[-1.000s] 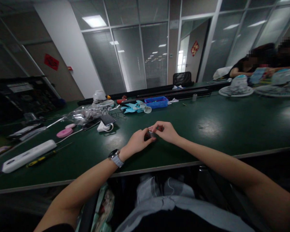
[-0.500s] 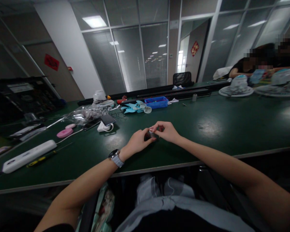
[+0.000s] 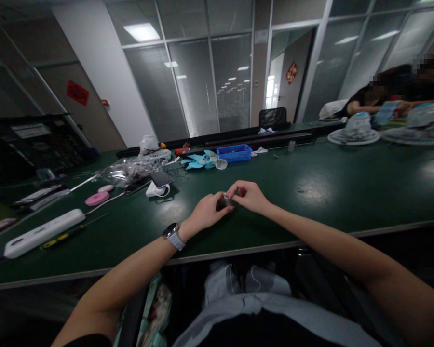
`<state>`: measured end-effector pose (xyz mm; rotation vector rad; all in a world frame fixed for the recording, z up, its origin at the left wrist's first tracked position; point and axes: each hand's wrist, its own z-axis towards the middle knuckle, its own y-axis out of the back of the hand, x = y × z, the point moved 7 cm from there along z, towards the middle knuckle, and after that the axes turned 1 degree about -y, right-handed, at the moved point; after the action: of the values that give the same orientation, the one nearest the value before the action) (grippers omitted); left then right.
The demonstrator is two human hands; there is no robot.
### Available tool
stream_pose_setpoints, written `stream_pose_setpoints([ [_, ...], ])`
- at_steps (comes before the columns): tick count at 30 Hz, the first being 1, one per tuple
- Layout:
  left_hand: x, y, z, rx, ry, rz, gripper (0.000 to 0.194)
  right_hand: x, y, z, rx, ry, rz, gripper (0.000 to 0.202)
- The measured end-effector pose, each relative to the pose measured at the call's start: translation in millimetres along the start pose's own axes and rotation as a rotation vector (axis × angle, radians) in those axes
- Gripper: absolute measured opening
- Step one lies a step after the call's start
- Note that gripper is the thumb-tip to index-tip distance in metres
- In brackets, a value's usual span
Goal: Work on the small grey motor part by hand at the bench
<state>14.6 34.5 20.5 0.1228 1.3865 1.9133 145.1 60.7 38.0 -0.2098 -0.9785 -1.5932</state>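
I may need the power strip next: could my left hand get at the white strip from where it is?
Probably yes: the left hand holds a small part, but bare table lies toward the power strip.

2 bare forearms reaching forward and converging at centre, left hand (image 3: 207, 213) with fingers curled and thumb meeting fingertips in a pinch, wristwatch (image 3: 173, 235) on the left wrist, right hand (image 3: 249, 196) palm down, fingers bent, fingertips touching the left's
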Motion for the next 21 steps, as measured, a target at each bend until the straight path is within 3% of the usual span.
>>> stream_pose_setpoints([
  [21, -1.2, 0.7, -0.5, -0.001, 0.007, -0.009, 0.035, 2.4, 0.4, 0.0, 0.005, 0.002, -0.007, 0.004],
])
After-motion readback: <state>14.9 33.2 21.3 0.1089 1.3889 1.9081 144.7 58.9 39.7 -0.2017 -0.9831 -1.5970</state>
